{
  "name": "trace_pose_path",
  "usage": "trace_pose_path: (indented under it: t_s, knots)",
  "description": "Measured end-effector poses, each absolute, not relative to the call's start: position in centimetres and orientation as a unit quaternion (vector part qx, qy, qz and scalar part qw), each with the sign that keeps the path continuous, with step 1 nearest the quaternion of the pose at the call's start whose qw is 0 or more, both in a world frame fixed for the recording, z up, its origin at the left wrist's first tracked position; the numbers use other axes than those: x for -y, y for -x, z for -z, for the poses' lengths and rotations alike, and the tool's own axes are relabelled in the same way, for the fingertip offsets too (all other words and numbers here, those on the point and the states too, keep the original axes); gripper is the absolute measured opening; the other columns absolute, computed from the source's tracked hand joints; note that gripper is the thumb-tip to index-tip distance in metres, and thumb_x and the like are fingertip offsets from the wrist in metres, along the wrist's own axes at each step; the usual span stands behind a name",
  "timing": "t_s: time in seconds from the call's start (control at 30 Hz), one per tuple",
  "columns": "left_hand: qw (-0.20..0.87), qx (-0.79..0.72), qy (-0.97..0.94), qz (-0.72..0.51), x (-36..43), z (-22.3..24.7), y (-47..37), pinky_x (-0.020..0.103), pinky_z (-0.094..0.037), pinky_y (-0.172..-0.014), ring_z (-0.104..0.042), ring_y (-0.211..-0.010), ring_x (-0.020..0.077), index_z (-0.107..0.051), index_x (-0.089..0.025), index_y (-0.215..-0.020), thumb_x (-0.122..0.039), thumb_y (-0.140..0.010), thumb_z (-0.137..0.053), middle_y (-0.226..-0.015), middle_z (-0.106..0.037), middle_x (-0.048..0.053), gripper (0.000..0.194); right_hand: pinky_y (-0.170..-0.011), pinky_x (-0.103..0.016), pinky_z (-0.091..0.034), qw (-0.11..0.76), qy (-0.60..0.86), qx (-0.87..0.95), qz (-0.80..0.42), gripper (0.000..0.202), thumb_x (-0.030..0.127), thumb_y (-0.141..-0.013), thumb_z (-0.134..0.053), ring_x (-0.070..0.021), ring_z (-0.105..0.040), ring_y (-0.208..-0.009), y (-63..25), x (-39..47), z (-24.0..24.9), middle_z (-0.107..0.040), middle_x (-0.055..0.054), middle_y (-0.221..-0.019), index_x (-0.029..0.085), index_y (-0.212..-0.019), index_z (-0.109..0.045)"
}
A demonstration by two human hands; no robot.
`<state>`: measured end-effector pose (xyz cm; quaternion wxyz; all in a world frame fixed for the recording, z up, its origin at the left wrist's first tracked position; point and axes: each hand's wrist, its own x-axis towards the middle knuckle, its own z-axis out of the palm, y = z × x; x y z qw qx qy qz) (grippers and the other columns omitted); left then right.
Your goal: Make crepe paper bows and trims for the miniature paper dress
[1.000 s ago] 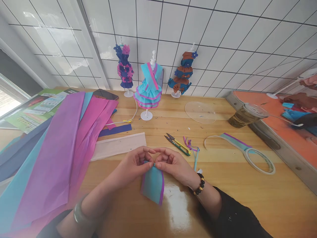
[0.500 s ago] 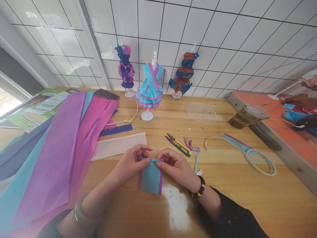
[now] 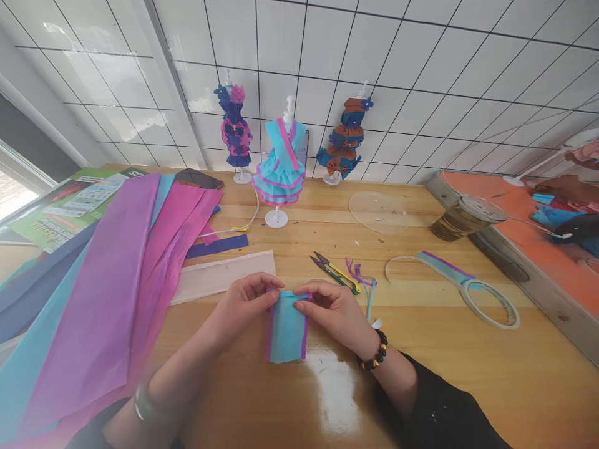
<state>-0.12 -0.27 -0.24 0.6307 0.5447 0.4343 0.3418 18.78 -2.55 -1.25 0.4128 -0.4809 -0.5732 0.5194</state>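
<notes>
Holding blue strip [image 3: 288, 330] | long axis front-to-back | pinched end farthest

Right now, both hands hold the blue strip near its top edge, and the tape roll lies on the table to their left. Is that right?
Not quite: in the head view, the tape roll lies to their right. The left hand and right hand do hold the blue strip near its top edge.

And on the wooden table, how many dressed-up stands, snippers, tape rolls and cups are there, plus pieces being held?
Dressed-up stands: 3
Snippers: 1
Tape roll: 1
Cup: 1
Held turquoise piece: 1
Total: 7
</notes>
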Motion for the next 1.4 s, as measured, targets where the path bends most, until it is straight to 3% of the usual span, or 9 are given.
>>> trace_pose_path:
  t_s: [0.33,0.77,1.0,1.4]
  knots:
    - [0.614,-0.46,-0.552,-0.328,0.24,0.21,0.36,0.027,-0.042,-0.072,-0.054,-0.075,0.015,-0.066,-0.018,-0.081,-0.028,-0.075,-0.057,-0.079,-0.064,0.002,0.014,-0.062,-0.027,-0.044,0.419,0.494,0.592,-0.479,0.018,0.031,-0.07,-0.066,-0.0142,-0.053,-0.069,-18.83,2.41,1.32,-0.063,-0.004,-0.078,0.019,-0.083,-0.068]
    - [0.604,-0.459,-0.557,-0.338,0.09,0.16,0.62,0.027,-0.042,-0.07,-0.054,-0.072,0.0149,-0.067,-0.018,-0.077,-0.024,-0.074,-0.056,-0.074,-0.063,0.001,0.012,-0.056,-0.024,-0.041,0.407,0.504,0.584,-0.49,0.019,0.03,-0.069,-0.067,-0.0107,-0.048,-0.061,-19.09,2.26,0.96,-0.057,-0.001,-0.07,0.018,-0.084,-0.068]
    - [0.622,-0.431,-0.571,-0.319,0.15,0.04,0.45,0.03,-0.044,-0.076,-0.057,-0.082,0.0182,-0.065,-0.017,-0.088,-0.027,-0.073,-0.061,-0.085,-0.065,0.004,0.018,-0.058,-0.024,-0.042,0.415,0.507,0.599,-0.459,0.019,0.03,-0.071,-0.066,-0.0112,-0.05,-0.063,-19.14,2.18,1.21,-0.059,-0.002,-0.073,0.017,-0.084,-0.069]
    - [0.571,-0.452,-0.608,-0.316,-0.04,0.11,0.52,0.026,-0.045,-0.071,-0.056,-0.076,0.0151,-0.065,-0.016,-0.085,-0.028,-0.071,-0.065,-0.078,-0.063,0.002,0.019,-0.058,-0.024,-0.046,0.418,0.503,0.632,-0.416,0.016,0.029,-0.072,-0.065,-0.0121,-0.054,-0.065,-19.46,2.05,1.06,-0.061,-0.003,-0.074,0.019,-0.083,-0.07]
